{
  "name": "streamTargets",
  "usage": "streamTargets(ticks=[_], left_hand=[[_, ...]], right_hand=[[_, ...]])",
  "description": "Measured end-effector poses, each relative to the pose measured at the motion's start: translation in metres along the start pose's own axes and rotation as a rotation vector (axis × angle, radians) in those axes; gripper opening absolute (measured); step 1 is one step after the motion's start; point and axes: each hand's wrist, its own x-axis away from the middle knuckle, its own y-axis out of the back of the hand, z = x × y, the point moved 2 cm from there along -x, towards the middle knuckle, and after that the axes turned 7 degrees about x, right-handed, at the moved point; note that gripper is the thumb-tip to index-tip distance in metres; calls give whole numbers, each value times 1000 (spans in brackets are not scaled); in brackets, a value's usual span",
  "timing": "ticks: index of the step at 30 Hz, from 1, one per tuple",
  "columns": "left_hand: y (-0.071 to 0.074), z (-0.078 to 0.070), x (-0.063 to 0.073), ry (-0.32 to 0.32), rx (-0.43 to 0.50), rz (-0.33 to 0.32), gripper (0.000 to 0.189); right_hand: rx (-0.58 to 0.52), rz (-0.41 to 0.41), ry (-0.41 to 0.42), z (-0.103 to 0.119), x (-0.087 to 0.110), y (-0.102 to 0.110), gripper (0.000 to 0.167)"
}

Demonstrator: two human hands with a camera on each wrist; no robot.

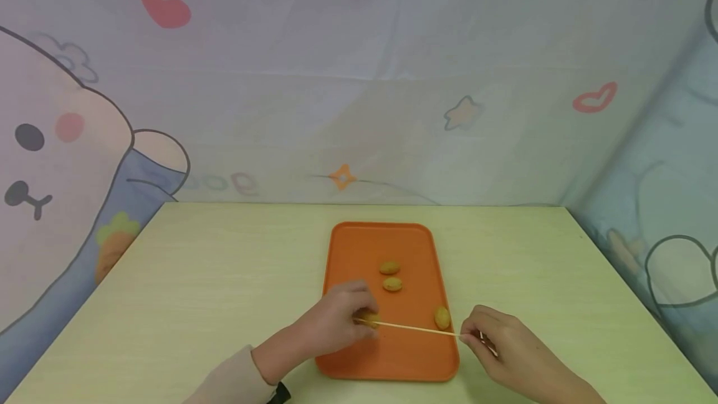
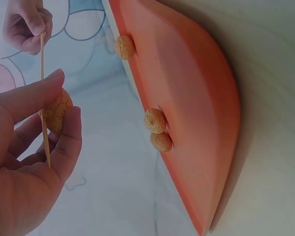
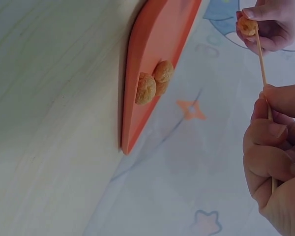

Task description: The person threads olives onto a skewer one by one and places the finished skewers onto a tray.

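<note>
Over the orange tray, my left hand pinches a wrinkled golden-brown ball between thumb and fingers. A thin bamboo skewer runs from that ball to my right hand, just off the tray's right edge. The right fingers curl round the skewer, and its rear part shows below them in the right wrist view. In the left wrist view the skewer overlaps the ball's edge, and its other end shows beyond it; I cannot tell whether it pierces the ball.
Two more such balls lie close together in the tray's middle, and another ball sits by its right rim. The pale wooden table extends on both sides. Behind it hangs a printed cloth backdrop.
</note>
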Motion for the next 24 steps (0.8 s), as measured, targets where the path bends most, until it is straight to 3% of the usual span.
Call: streamTargets(ticks=[6, 13, 24], left_hand=[[-2, -2, -2, 1, -40, 20, 18], [-3, -7, -4, -65, -72, 11, 20], [-7, -10, -9, -98, -84, 10, 19]], right_hand=[[19, -5, 15, 1, -2, -1, 24], [33, -7, 14, 4, -4, -1, 24], [24, -27, 32, 5, -6, -5, 24]])
